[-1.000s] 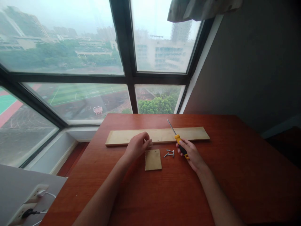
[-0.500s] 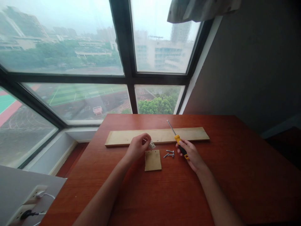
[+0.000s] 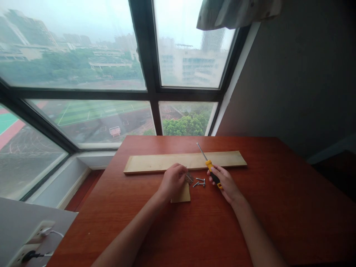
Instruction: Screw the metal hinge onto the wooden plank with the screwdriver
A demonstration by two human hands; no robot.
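Between the fingers of my left hand [image 3: 174, 181] is a small metal hinge [image 3: 190, 178], held over the top edge of a small square wooden piece [image 3: 183, 194]. That hand hides much of the square piece. My right hand [image 3: 224, 181] is wrapped round a screwdriver [image 3: 214, 175] with a yellow and black handle, its shaft pointing up and left. Several silver screws [image 3: 200, 183] lie in a loose pile on the table between my hands. Behind them a long pale wooden board [image 3: 155, 162] lies flat across the table.
Everything lies on a reddish-brown wooden table [image 3: 217, 230]. Large windows with a dark frame [image 3: 152, 81] rise beyond its far edge. A grey wall [image 3: 292, 81] stands at the right. Wall sockets with plugs [image 3: 30, 256] are at the lower left.
My left hand has moved right and slightly down with the hinge, now covering much of the square wooden piece. My right hand and the screwdriver have barely moved.
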